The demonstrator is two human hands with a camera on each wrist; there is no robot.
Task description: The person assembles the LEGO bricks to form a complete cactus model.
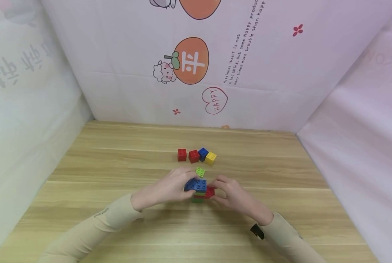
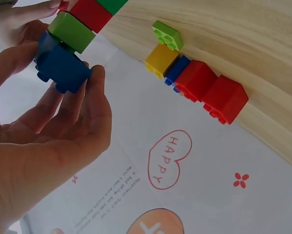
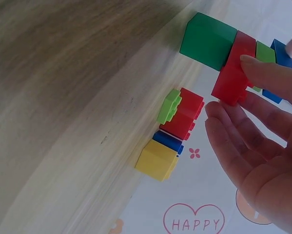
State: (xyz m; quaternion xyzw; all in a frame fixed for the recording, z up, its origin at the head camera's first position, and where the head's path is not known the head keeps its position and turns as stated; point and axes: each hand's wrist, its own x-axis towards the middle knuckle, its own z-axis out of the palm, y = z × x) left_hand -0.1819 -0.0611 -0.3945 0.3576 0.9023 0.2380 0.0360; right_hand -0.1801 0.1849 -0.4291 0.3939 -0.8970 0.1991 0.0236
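Note:
A small stack of toy building blocks stands on the table before me. Its base is a dark green block (image 3: 208, 41), with a red block (image 3: 228, 78) above that juts out to the right. Over the red one sits a light green block (image 2: 71, 31), and a blue block (image 1: 199, 186) tops the stack. My left hand (image 1: 177, 184) pinches the blue block between thumb and fingers; whether it is fully seated, I cannot tell. With thumb and fingers, my right hand (image 1: 232, 195) holds the jutting end of the red block.
Behind the stack lies a loose light green block (image 1: 200, 172). Farther back are a red block (image 1: 182, 155), a second red block (image 1: 194, 156), a small blue block (image 1: 203, 154) and a yellow block (image 1: 210, 158). Printed white cloth (image 1: 123, 87) surrounds the wooden table (image 1: 117, 157).

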